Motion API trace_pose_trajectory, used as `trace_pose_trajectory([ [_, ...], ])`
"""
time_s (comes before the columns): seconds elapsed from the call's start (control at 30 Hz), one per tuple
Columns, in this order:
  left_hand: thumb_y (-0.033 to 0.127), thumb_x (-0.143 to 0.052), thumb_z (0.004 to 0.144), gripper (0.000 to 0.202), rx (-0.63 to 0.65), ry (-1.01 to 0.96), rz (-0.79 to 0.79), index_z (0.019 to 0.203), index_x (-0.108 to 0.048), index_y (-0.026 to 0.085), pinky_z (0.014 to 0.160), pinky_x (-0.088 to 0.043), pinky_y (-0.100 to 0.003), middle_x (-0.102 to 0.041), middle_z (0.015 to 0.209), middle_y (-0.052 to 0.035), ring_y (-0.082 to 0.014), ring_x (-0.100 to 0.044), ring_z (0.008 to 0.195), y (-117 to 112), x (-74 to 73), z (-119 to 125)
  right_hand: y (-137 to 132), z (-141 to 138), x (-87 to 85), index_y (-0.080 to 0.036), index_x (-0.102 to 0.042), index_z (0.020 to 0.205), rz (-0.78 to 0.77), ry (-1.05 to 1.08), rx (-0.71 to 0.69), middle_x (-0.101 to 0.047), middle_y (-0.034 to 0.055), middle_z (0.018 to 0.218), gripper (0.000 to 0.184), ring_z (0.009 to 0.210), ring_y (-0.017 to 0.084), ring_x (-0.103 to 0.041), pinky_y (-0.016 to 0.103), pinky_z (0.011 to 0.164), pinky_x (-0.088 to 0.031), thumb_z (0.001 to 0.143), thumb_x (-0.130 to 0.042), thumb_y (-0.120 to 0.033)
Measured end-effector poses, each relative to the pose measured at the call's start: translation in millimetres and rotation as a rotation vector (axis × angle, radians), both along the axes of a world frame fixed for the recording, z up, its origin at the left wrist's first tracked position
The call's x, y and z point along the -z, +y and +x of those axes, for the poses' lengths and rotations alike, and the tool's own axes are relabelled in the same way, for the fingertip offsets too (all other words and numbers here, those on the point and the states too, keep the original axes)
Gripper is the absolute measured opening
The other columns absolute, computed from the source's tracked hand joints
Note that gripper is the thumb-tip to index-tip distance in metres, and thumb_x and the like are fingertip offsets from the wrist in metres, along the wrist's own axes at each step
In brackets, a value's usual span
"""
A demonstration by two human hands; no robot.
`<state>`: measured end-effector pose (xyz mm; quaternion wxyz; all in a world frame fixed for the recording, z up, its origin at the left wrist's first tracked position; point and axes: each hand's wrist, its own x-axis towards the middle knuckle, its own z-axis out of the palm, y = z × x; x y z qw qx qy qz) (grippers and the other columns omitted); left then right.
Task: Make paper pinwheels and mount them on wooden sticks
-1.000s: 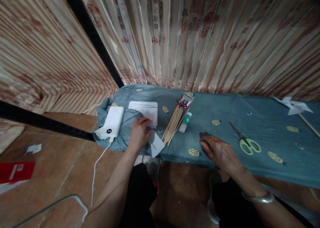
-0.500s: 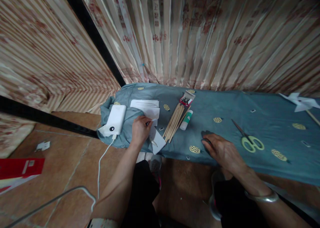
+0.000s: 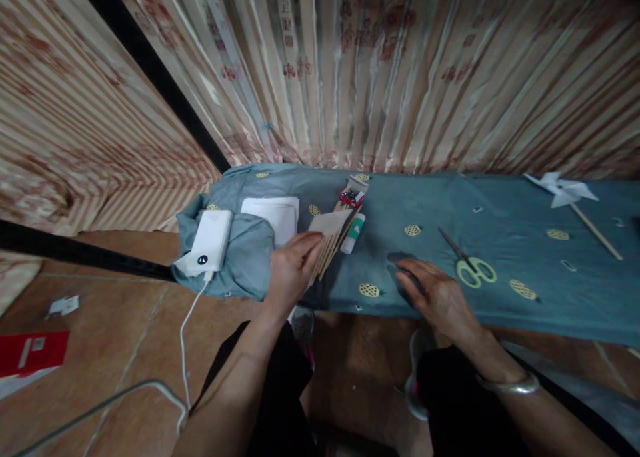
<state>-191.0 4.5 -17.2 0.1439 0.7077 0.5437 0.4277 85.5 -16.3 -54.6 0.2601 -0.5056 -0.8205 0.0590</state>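
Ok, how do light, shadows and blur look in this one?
Head view: dim, darkest at top right; head view: a soft shadow on the cloth beside the right hand; head view: pale sheen on the curtain; head view: the paper in the left hand looks slightly soft, the scissors clear enough.

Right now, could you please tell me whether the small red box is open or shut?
The small red box is open: metallic pieces show inside.

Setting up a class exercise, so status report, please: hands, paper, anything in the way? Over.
Left hand pinching white sheet. Right hand open, nothing visible in it. Sheet partly hides wooden sticks.
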Motion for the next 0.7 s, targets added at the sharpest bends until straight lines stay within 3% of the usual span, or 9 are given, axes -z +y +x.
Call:
trace_pose_trajectory([
  [0.13, 0.026, -0.05, 0.095, 0.024, 0.336, 0.073, -0.024, 0.101, -0.071, 0.015, 0.085, -0.054, -0.029, -0.074, 0.1, -0.0112, -0.0194, -0.07, 0.094, -21.6, 16.6, 58.9, -11.6, 13.6, -12.0, -0.016, -0.059, 0.122, 0.098, 0.031, 0.071, -0.067, 0.0152, 0.121, 0.032, 0.114, 0.027, -0.063, 0.044, 0.097, -0.051, 0.096, -0.049, -0.031],
  [0.23, 0.026, -0.047, 0.096, 0.026, 0.464, 0.138, -0.097, 0.101, -0.07, 0.016, 0.087, -0.054, -0.031, -0.074, 0.102, -0.0108, -0.0204, -0.07, 0.095, -29.7, 29.9, 87.3, -21.0, 27.7, -13.3, -0.017, -0.06, 0.12, 0.093, 0.009, 0.059, -0.067, 0.0147, 0.123, 0.03, 0.114, 0.028, -0.063, 0.046, 0.099, -0.05, 0.094, -0.053, -0.03],
  [0.37, 0.025, -0.047, 0.096, 0.025, 0.501, 0.158, -0.178, 0.101, -0.07, 0.016, 0.087, -0.055, -0.031, -0.073, 0.102, -0.0098, -0.0198, -0.07, 0.095, -30.2, 35.0, 103.5, -29.7, 39.5, -10.7, -0.017, -0.066, 0.111, -0.002, 0.017, 0.007, -0.069, 0.0133, 0.117, 0.026, 0.106, 0.027, -0.065, 0.045, 0.096, -0.052, 0.092, -0.056, -0.031],
  [0.57, 0.026, -0.049, 0.096, 0.024, 0.513, 0.14, -0.118, 0.098, -0.07, 0.015, 0.083, -0.056, -0.032, -0.074, 0.096, -0.0085, -0.0195, -0.07, 0.089, -25.5, 35.9, 118.5, -31.8, 41.0, -16.0, -0.021, -0.069, 0.1, -0.101, 0.227, -0.02, -0.074, 0.0069, 0.097, 0.018, 0.092, 0.022, -0.068, 0.039, 0.085, -0.056, 0.093, -0.053, -0.027],
  [0.7, 0.027, -0.049, 0.096, 0.023, 0.489, 0.084, -0.129, 0.099, -0.069, 0.015, 0.084, -0.056, -0.03, -0.074, 0.095, -0.0061, -0.0176, -0.07, 0.089, -17.2, 37.0, 124.1, -28.1, 44.5, -15.2, -0.023, -0.069, 0.099, -0.2, 0.344, 0.032, -0.074, 0.0053, 0.097, 0.015, 0.093, 0.022, -0.068, 0.038, 0.086, -0.055, 0.09, -0.059, -0.03],
])
